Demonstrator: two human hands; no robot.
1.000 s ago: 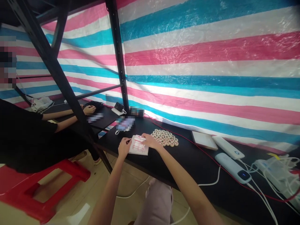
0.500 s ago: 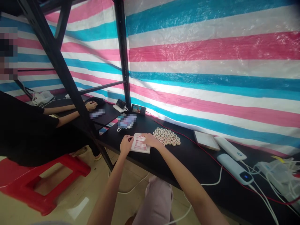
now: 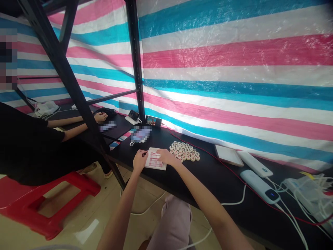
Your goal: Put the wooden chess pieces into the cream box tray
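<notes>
A flat white box (image 3: 154,164) with a red line drawing on its top lies near the front edge of the black table. My left hand (image 3: 140,160) grips its left edge, fingers curled at the upper left corner. At the right side is my right hand (image 3: 165,157), closed on the edge with fingertips lying over the drawing and hiding part of it. Just right of this hand sits a cluster of round wooden Chinese chess pieces (image 3: 184,151), laid flat and close together, with characters on their faces.
The black table (image 3: 205,173) holds a phone (image 3: 153,121), a white slab (image 3: 229,155), two white power banks (image 3: 260,186) and tangled cables at right. A black metal post (image 3: 137,69) rises behind. Left, a person in black (image 3: 28,146) sits on a red stool (image 3: 52,211).
My right fingers have shifted slightly on the box, and more of the red drawing's upper part shows. My left hand and the chess pieces stay in place.
</notes>
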